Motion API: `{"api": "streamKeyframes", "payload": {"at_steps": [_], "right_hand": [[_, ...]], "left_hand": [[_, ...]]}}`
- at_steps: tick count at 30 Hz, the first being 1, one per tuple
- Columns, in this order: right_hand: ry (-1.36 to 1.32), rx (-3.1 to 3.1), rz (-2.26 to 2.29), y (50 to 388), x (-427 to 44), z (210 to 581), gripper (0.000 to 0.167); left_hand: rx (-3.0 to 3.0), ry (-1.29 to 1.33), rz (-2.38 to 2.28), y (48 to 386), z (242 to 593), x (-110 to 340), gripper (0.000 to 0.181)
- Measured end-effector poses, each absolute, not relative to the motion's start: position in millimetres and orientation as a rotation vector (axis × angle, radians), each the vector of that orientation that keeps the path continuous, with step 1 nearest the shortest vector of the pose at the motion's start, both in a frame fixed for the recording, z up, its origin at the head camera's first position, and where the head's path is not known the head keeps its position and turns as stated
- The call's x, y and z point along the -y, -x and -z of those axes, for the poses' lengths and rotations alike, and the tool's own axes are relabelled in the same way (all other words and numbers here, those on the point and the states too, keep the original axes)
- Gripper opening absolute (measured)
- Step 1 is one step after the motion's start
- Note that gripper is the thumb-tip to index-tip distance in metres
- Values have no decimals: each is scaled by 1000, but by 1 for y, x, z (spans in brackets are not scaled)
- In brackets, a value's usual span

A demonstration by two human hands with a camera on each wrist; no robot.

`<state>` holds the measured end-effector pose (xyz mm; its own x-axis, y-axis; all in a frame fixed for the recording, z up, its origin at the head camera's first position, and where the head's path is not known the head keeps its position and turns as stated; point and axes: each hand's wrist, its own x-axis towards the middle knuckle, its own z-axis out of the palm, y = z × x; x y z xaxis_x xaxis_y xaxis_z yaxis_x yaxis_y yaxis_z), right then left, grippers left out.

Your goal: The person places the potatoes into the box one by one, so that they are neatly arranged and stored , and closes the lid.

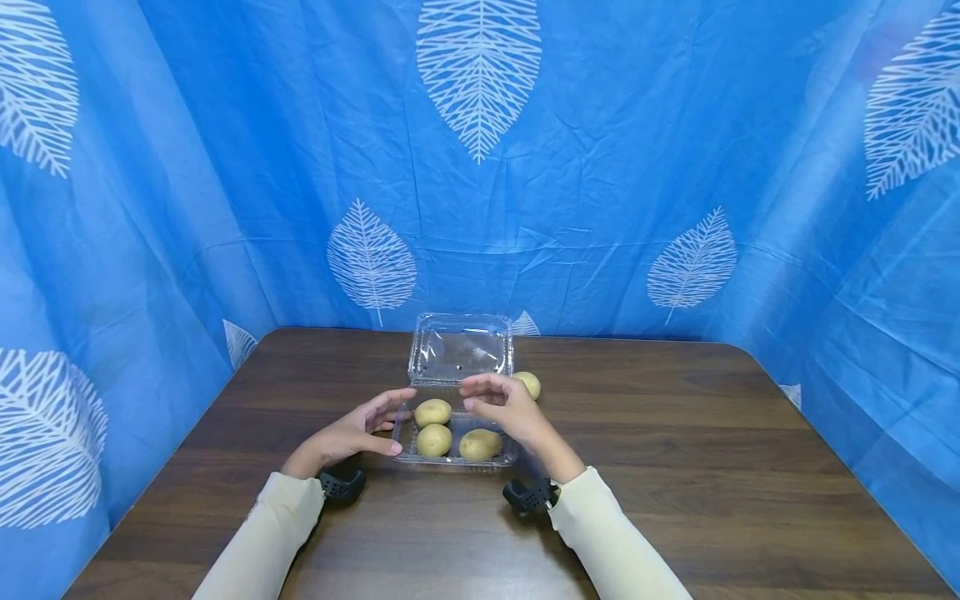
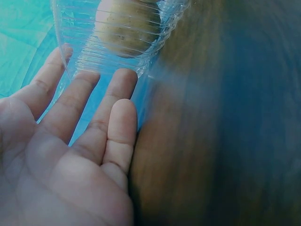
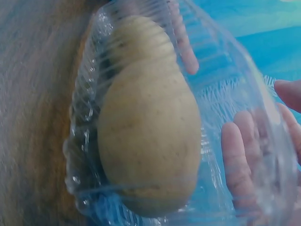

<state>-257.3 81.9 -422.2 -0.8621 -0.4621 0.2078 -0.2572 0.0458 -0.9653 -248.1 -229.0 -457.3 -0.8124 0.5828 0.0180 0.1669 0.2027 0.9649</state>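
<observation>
A clear plastic clamshell container (image 1: 504, 457) lies on the table with its lid (image 1: 459, 350) raised at the back. Three potatoes sit inside: one at the back left (image 1: 432, 412), one at the front left (image 1: 434, 441) and one at the front right (image 1: 481, 445). My left hand (image 1: 360, 429) is at the container's left side, fingers extended and fingertips at its ribbed wall (image 2: 89, 47). Over the back right of the container, my right hand (image 1: 510, 408) holds nothing visible, its fingers slightly bent. Another potato (image 1: 528, 383) lies outside, beyond the right hand and partly hidden by it.
The brown wooden table (image 1: 675, 467) extends to both sides and the front. A blue curtain with white leaf prints (image 1: 570, 167) hangs behind and around it. Black wrist cameras, left (image 1: 342, 485) and right (image 1: 528, 496), sit close above the tabletop.
</observation>
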Motion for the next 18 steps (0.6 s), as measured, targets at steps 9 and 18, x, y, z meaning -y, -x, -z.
{"api": "streamKeyframes", "payload": {"at_steps": [9, 18], "right_hand": [[735, -2204, 1968, 260, -89, 419, 35], [755, -2255, 2037, 264, -100, 417, 40]], "left_hand": [[-2130, -696, -1640, 248, 456, 229, 92], [-2121, -709, -1644, 248, 457, 230, 92]]}}
